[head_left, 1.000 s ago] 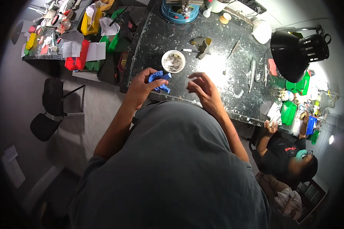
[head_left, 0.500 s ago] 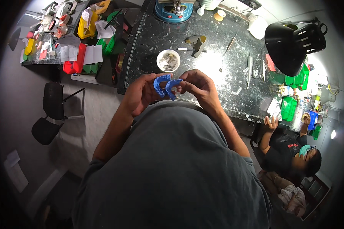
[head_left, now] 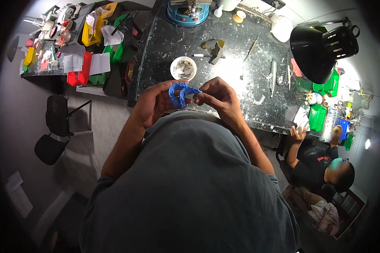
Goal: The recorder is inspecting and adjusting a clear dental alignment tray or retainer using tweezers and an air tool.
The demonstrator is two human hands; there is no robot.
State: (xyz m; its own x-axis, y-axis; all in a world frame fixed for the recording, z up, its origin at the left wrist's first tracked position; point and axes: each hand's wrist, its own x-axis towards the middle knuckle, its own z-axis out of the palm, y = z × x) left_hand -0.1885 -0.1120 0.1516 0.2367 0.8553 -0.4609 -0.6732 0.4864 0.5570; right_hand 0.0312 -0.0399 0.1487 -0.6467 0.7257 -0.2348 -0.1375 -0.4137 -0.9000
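Two blue horseshoe-shaped dental models are held up close to my body, at the table's near edge. My left hand (head_left: 151, 104) is closed around the left blue dental model (head_left: 172, 98), its fingers partly hidden behind it. Between the thumb and fingers of my right hand (head_left: 221, 98) is pinched one end of the right blue dental model (head_left: 191, 90). The two models overlap in view; whether they touch I cannot tell. Just beyond them stands a white tub (head_left: 183, 68) with pale flat pieces inside.
On the dark worktable (head_left: 156, 63) lie a pen (head_left: 202, 55), a bent metal piece (head_left: 217, 50) and a handpiece (head_left: 273, 78). A blue machine (head_left: 188, 14) stands at the back. A black lamp (head_left: 312, 55) overhangs the right side, where a co-worker (head_left: 312, 162) sits. An office chair (head_left: 57, 126) is at left.
The right dental model has turned and shifted left, so it now overlaps the left one more. Both hands keep their hold. The co-worker's head has turned.
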